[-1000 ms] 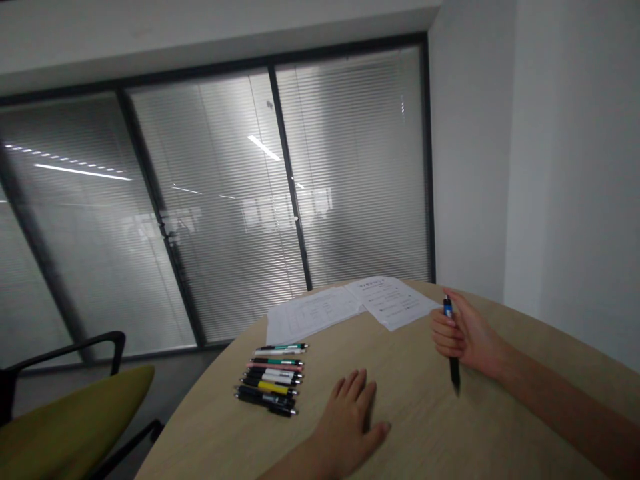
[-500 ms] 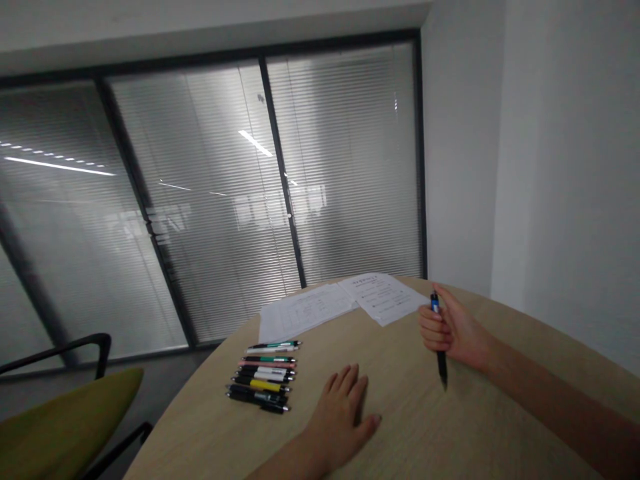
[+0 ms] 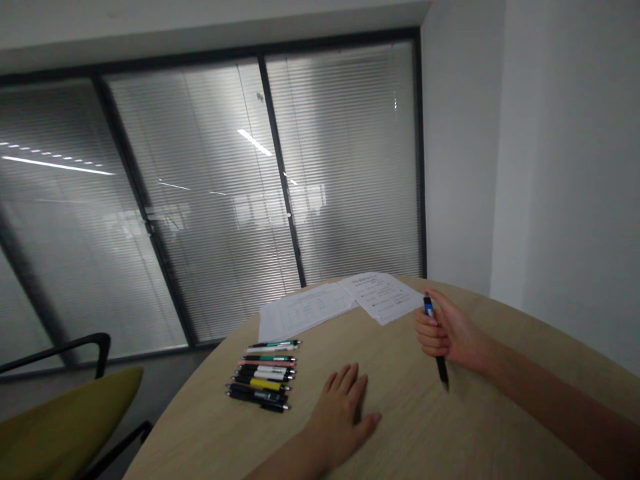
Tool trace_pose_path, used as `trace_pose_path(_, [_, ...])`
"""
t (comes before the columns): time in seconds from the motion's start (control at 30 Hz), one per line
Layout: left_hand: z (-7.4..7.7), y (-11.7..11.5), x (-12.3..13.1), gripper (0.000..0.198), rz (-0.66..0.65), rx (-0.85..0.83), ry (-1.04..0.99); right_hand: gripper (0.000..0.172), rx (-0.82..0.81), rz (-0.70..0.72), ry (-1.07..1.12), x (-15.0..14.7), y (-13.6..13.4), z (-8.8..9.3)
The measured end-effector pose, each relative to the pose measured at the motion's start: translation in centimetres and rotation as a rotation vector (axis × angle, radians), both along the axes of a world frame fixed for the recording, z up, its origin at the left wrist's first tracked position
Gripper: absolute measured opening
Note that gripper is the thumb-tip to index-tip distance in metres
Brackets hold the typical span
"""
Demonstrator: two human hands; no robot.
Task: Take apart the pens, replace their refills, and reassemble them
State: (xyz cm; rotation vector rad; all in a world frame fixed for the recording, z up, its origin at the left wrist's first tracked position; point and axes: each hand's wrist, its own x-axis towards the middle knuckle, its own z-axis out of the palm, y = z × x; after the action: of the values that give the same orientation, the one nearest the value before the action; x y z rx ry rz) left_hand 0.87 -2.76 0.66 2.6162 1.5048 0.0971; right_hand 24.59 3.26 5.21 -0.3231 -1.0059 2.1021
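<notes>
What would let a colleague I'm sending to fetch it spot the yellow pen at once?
On the round light-wood table, below the two sheets of paper, a row of pens lies side by side, just left of the person's left hand. The yellow-barrelled pen sits near the row's bottom, the only one showing yellow, with dark pens directly below it.

Glossy plastic pens (image 3: 260, 377) and matt paper sheets (image 3: 383, 298) lie on a smooth wooden tabletop (image 3: 425, 433).
</notes>
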Motion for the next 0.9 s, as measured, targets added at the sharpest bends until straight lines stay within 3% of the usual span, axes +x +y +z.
trace_pose_path(0.47, [-0.43, 0.24, -0.13, 0.061, -0.010, 0.021, -0.024, 0.048, 0.007, -0.015, 0.038, 0.50, 0.56, -0.47])
trace_pose_path(0.9, [-0.68, 0.39, -0.27, 0.061, -0.015, 0.031, -0.015, 0.049, 0.028, -0.015, 0.018, 0.54, 0.25, -0.03])
